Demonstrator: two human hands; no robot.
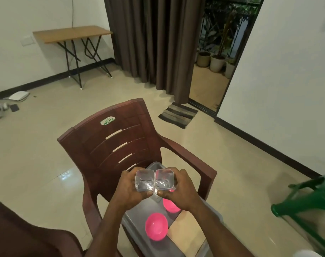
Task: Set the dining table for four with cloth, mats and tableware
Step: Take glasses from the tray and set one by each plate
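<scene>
Two clear square drinking glasses are held side by side above a grey plastic bin (pixel 211 216) that sits on a maroon plastic armchair (pixel 109 143). My left hand (pixel 130 190) grips the left glass (pixel 144 179); my right hand (pixel 182 190) grips the right glass (pixel 164 178). The glasses touch each other. Inside the bin lie two pink bowls: one (pixel 156 227) in the middle, the other (pixel 170 204) partly hidden under my right hand. A tan flat sheet (pixel 187 232) lies at the bin's right side.
A green plastic chair (pixel 306 203) stands at the right edge. Another maroon chair part (pixel 28 238) fills the lower left. A folding wooden table (pixel 71 34) stands by the far wall. Brown curtains (pixel 154 39), a striped doormat (pixel 178 115) and an open doorway lie beyond.
</scene>
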